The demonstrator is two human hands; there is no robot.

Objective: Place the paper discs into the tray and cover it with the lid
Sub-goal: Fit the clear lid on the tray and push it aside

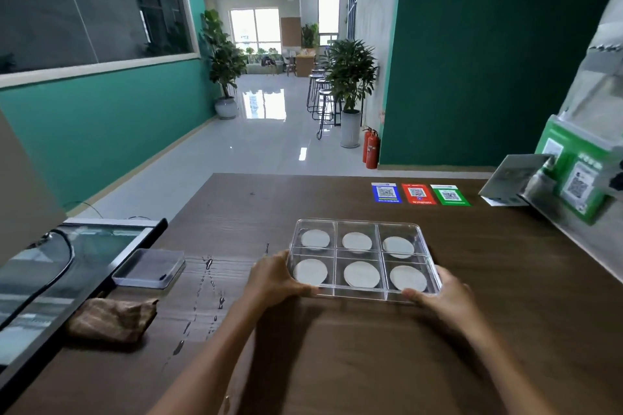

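Both forearms reach in from the bottom edge, w/ hands at either near corner of a clear tray (418, 239). Left hand (274, 278) wraps the near-left corner, thumb along the front edge, fingers (269, 258) curled round the side wall. Right hand (445, 296) grips the near-right corner the same way, thumb on the front rim; its fingers mostly hidden behind the tray wall. Both hands closed on the tray.

Tray sits on the brown wood surface (371, 364), approx. centre of view, divided into six compartments, 2 rows of 3. Each compartment holds one white paper disc: far-left disc (315, 239), far-middle disc (356, 241), far-right disc (397, 247), near-left disc (310, 271), near-middle disc (361, 274), near-right disc (408, 278). Can't tell if a clear cover is already on top of the tray.

Left of the tray, well apart, a shallow clear lid-like piece (148, 268) lies flat on the surface, next to a dark-framed screen (67, 276). Nearer the camera on that side, a crumpled brown cloth (111, 318). Water drops (209, 296) streak the surface btwn cloth and left hand.

Far side of the surface: three QR cards in a row, blue (386, 193), red (418, 194), green (450, 195).
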